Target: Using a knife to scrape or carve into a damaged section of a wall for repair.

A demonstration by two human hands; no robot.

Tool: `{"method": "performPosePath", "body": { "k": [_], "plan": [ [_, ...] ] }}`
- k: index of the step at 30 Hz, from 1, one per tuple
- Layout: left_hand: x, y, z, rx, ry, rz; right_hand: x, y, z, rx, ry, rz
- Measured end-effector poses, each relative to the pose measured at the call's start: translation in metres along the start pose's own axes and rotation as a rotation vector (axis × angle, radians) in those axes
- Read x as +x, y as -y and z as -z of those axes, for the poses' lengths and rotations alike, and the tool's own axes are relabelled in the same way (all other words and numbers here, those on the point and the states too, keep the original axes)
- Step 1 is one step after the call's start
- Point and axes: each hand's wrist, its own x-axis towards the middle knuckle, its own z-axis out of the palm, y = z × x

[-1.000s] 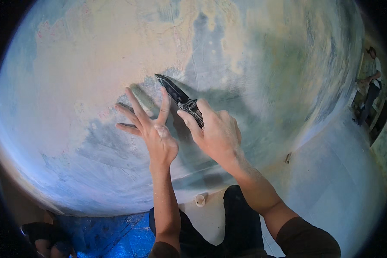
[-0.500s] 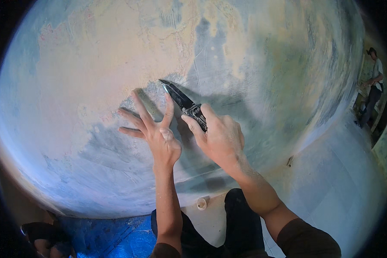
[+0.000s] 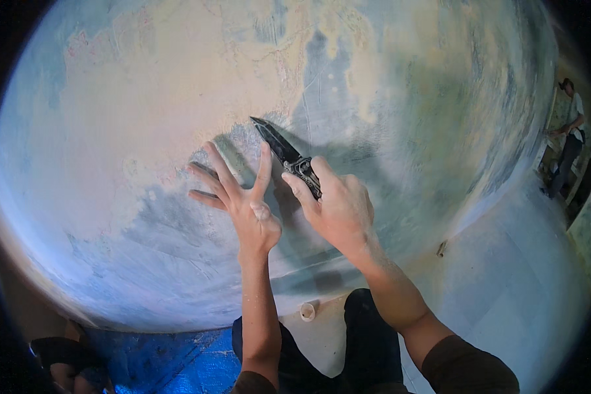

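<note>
The right grip (image 3: 341, 205) clasps a black folding knife (image 3: 301, 168); a skid could nick the spread left grip (image 3: 244, 205), its index finger (image 3: 264, 169) just beside the blade (image 3: 274, 140).

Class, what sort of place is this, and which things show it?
Probably a workshop or work site: a large, curved, patchy surface, a blue sheet at lower left, and another person standing at far right.

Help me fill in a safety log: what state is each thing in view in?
Knife: unfolded, blade bare
Right hand: closed on the knife
Left hand: open, fingers spread beside the blade
Curved surface: patchy, cream and grey-blue
Cup: in neither hand; upright or tipped unclear
Blue sheet: spread out, wrinkled
</note>
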Motion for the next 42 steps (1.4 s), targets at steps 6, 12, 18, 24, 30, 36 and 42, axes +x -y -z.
{"method": "performPosePath", "body": {
  "k": [6,12,18,24,30,36,42],
  "plan": [
    [-0.005,0.001,0.002,0.023,0.030,0.010,-0.002,-0.002,-0.002,0.009,0.024,0.037],
    [-0.005,0.004,0.002,0.028,0.045,0.012,-0.004,0.001,-0.005,-0.008,0.046,-0.004],
    [-0.003,0.002,0.000,0.001,0.039,0.039,0.000,-0.002,-0.007,0.034,0.028,-0.003],
    [-0.003,0.001,-0.004,0.027,0.035,0.049,0.003,-0.010,-0.008,0.046,0.024,0.038],
    [-0.004,0.000,-0.001,0.038,0.036,-0.002,-0.003,-0.004,-0.005,0.049,0.023,-0.006],
    [-0.002,-0.004,-0.001,0.057,0.060,0.026,-0.001,-0.004,0.000,-0.035,-0.038,0.036],
    [-0.003,-0.005,-0.001,0.051,0.047,0.004,-0.002,-0.007,-0.004,0.020,-0.002,0.009]
  ]
}}
